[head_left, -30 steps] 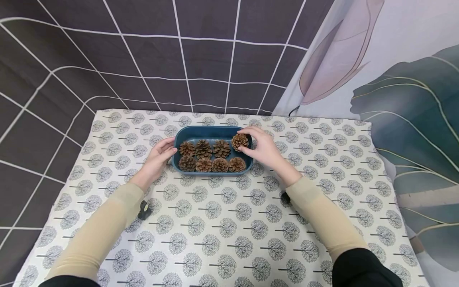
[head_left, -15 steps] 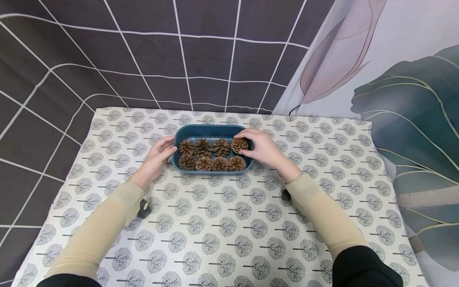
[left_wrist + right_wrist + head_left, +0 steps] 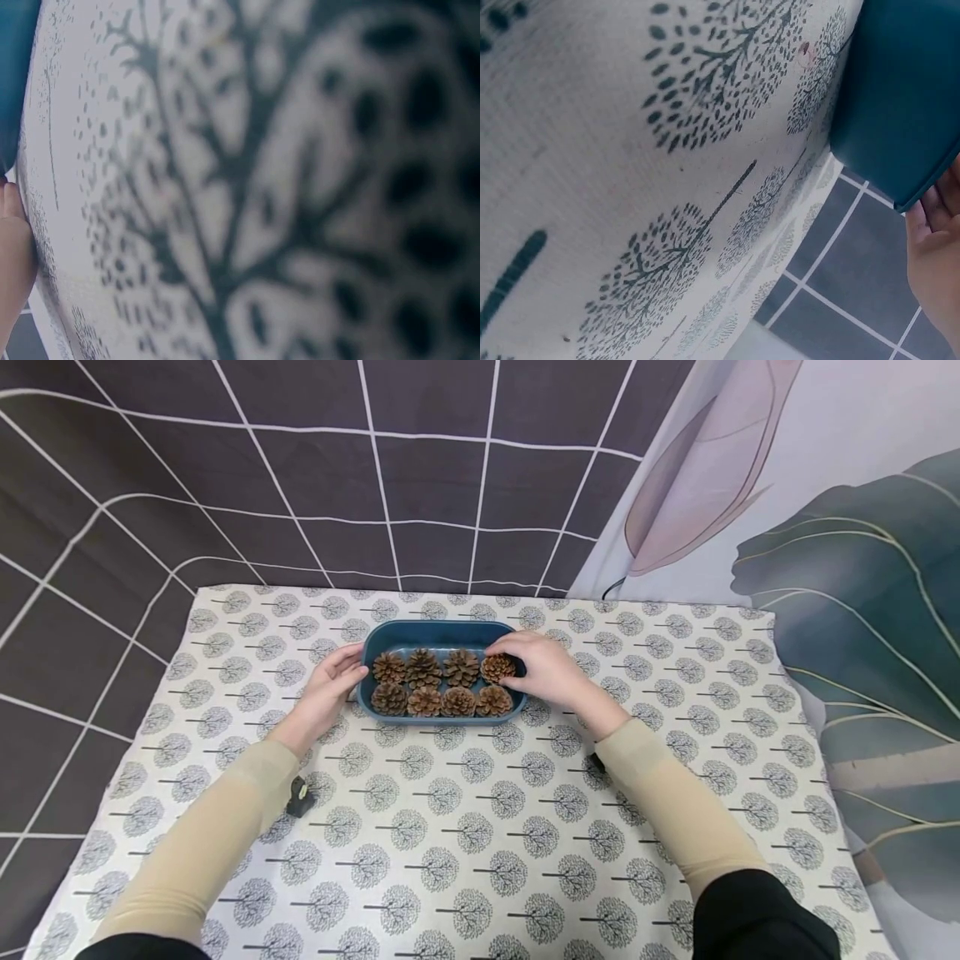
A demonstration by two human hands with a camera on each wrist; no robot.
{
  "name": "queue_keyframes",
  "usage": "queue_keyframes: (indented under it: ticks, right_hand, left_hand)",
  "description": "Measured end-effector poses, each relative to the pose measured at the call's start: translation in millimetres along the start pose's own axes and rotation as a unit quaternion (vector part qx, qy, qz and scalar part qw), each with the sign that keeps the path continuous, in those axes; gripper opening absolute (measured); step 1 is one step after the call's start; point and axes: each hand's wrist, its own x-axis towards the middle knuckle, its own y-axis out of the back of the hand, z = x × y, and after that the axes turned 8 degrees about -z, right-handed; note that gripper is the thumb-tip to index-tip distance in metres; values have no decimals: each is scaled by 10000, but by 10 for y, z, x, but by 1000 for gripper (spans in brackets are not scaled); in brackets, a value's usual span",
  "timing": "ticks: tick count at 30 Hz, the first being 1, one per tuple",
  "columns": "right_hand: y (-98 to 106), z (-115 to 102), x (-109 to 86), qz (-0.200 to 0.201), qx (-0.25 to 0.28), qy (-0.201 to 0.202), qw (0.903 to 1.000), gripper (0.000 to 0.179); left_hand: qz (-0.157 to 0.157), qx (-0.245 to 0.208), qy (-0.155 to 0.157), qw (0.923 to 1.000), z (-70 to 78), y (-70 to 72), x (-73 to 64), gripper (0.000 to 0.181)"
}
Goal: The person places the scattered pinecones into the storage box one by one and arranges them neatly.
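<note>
A dark blue oblong tub (image 3: 442,632) holds several brown pine cones in two rows. My right hand (image 3: 546,670) reaches over the tub's right end, thumb and fingers around the pine cone (image 3: 497,669) at the right of the back row. That cone sits level with its neighbours, partly covered by the fingers. At the tub's left end my left hand (image 3: 330,681) rests against the outer wall, fingers fairly straight and thumb at the rim. The right wrist view shows the tub's outer side (image 3: 900,97) with part of the right hand (image 3: 937,247) at its rim.
A white cloth (image 3: 472,860) printed with trees covers the table. Behind it hangs a dark curtain (image 3: 435,485) with a white grid, and a leaf-patterned curtain (image 3: 847,568) is at the right. Small black devices are strapped at both wrists.
My right hand has lowered the pine cone slightly, from near the rim down into the back row. The left hand stays at the tub's left end.
</note>
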Motion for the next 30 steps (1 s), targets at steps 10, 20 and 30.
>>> queue_keyframes:
  ticks: [10,20,30]
  right_hand:
    - [-1,19,21,-238,-254,177,9992,52]
    - [-3,-16,20,-269,60,108,9996,55]
    - [36,-30,-62,-20,531,36,9986,56]
  left_hand:
    - [-25,-7,9,10000,7,-10,-3,40]
    - [-25,98,115,9999,6,5,-40,43]
    - [-115,-158,-21,9998,-10,-4,-26,40]
